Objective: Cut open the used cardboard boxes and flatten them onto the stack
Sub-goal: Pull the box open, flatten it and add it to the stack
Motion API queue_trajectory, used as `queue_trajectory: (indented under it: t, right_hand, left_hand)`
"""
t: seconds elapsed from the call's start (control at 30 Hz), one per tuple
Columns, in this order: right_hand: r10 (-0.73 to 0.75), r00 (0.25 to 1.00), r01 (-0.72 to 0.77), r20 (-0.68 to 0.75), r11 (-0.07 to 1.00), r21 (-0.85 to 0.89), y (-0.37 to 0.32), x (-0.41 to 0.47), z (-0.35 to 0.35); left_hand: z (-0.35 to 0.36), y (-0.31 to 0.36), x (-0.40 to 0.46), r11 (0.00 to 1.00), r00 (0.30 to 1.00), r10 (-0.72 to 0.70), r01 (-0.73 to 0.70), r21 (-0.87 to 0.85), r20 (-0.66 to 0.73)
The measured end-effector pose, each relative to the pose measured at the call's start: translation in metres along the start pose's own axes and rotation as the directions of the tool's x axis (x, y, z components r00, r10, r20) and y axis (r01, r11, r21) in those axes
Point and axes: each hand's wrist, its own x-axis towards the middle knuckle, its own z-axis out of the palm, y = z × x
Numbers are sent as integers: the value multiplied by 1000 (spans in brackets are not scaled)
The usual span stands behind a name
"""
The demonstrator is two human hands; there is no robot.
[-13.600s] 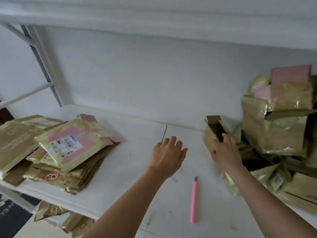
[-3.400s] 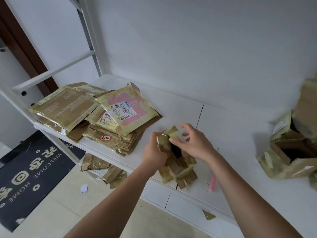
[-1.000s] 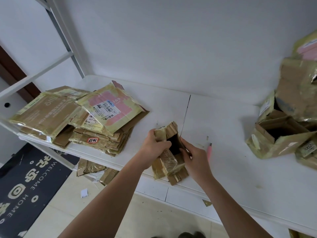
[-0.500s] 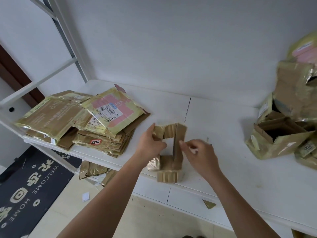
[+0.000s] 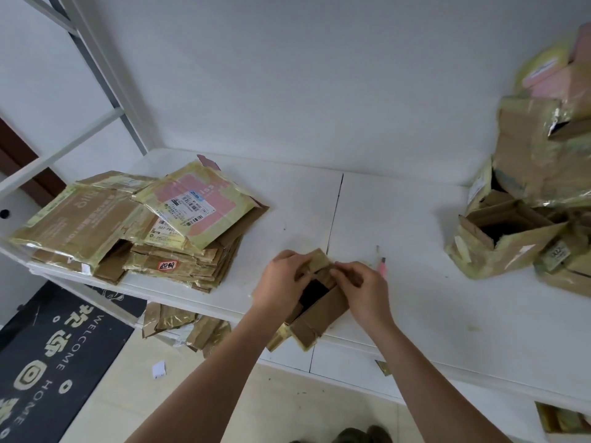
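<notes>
Both hands on the small cardboard box [image 5: 316, 310] at the near edge of the white surface [image 5: 415, 298]: left hand [image 5: 283, 282] grips its left flap, right hand [image 5: 364, 290] pinches the top flap, box open toward camera. Pink cutter [image 5: 382, 266] lies just past the right hand. Further out, flattened stack [image 5: 144, 225] far left, uncut boxes [image 5: 527, 219] piled far right.

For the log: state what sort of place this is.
Probably a home entryway: a "WELCOME HOME" doormat on the floor, a white shelf unit, and used boxes being flattened onto a stack.
</notes>
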Motion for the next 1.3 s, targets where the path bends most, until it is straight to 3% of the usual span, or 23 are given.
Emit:
queue_trajectory:
  t: [0.17, 0.47, 0.7, 0.8, 0.9, 1.0, 1.13, 1.3]
  right_hand:
    - [5, 999, -5, -47, 1000, -10, -2, 0, 6]
    - [-56, 993, 54, -100, 998, -22, -1, -4, 6]
    - [-64, 993, 58, -102, 997, -59, -6, -1, 11]
    - [-77, 985, 64, -152, 994, -86, -6, 7, 8]
    - [37, 994, -38, -104, 999, -12, -8, 16, 2]
    - [147, 989, -147, -27, 989, 13, -14, 13, 5]
    - [103, 995, -101, -14, 992, 70, -23, -10, 26]
    - [112, 993, -117, 44, 985, 124, -18, -30, 33]
  left_hand:
    - [2, -5, 0, 991, 987, 131, -132, -6, -94]
    - [-4, -15, 9, 976, 992, -23, -4, -215, -124]
    - [-13, -14, 9, 993, 996, 53, -46, -108, 67]
    - [-26, -19, 7, 999, 986, 3, -11, 44, 165]
    - [-36, -20, 1, 988, 989, -52, 32, 148, 137]
    - [-38, -18, 0, 979, 985, -173, 169, 118, 25]
    - [-22, -7, -2, 957, 958, -278, 283, 66, -68]
    - [-13, -5, -2, 927, 934, -356, 352, -127, -6]
